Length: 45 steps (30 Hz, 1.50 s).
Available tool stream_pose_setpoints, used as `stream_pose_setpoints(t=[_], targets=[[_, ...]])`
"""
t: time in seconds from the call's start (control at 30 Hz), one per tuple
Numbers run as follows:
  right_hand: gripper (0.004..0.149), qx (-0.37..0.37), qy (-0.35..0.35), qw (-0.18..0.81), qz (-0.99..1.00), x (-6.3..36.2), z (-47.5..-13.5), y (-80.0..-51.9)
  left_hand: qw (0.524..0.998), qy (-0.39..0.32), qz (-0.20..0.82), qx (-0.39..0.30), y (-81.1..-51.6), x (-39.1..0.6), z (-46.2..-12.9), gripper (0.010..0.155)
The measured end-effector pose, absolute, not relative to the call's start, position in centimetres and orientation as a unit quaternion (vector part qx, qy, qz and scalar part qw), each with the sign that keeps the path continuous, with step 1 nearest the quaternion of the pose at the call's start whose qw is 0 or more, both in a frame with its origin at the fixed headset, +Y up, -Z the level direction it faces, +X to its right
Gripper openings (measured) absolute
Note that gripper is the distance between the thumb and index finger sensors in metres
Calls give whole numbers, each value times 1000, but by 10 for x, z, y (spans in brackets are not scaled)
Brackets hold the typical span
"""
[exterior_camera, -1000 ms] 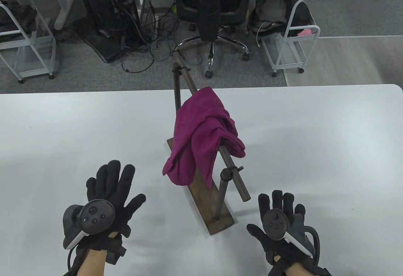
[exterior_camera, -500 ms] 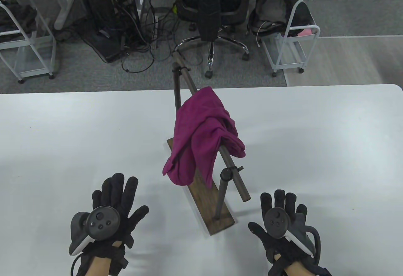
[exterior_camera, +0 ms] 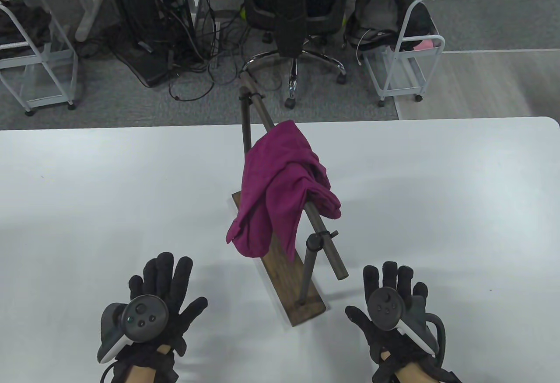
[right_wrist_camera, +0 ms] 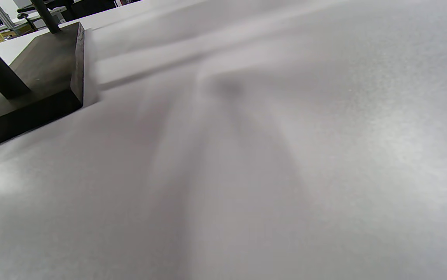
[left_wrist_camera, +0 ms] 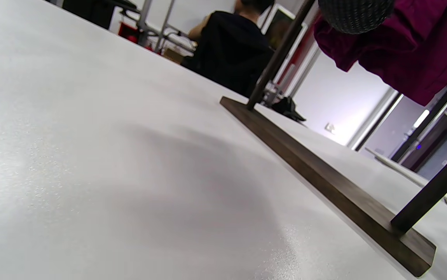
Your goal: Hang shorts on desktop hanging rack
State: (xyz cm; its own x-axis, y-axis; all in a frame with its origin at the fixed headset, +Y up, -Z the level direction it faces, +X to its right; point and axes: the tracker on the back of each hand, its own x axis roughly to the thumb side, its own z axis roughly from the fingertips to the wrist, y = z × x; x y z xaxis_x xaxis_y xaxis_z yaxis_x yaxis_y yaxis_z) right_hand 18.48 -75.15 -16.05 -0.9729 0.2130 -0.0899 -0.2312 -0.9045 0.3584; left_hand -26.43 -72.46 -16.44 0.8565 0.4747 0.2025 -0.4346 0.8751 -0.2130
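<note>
Magenta shorts [exterior_camera: 280, 184] hang draped over the dark bar of the desktop hanging rack [exterior_camera: 326, 247], which stands on a wooden base [exterior_camera: 291, 282] in the middle of the white table [exterior_camera: 87, 190]. My left hand [exterior_camera: 164, 289] lies flat and open on the table, left of the base, holding nothing. My right hand [exterior_camera: 389, 291] lies flat and open right of the base, holding nothing. In the left wrist view the shorts [left_wrist_camera: 410, 50] hang above the base [left_wrist_camera: 324, 175], with one fingertip [left_wrist_camera: 353, 13] at the top edge. The right wrist view shows the base's corner [right_wrist_camera: 48, 93].
Beyond the table's far edge stand an office chair [exterior_camera: 293, 11], white wire carts [exterior_camera: 407, 64] and tangled cables [exterior_camera: 192, 59] on the floor. The rack bar's near end [exterior_camera: 341, 274] juts out between my hands.
My left hand has slid back toward me and a little to the right. My right hand has barely shifted. The shorts and rack have not moved.
</note>
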Motion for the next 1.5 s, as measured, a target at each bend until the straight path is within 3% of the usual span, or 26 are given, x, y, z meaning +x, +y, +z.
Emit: stream_pose_setpoints(t=[0.3, 0.77, 1.5], targets=[[83, -34, 154, 127, 979, 186, -162, -751, 958, -124, 236, -108, -730, -266, -165, 81], [83, -106, 152, 101, 977, 195, -164, -753, 959, -123, 225, -118, -732, -265, -162, 81], [83, -104, 170, 99, 975, 195, -163, -755, 952, -128, 242, -136, -733, -266, -164, 81]])
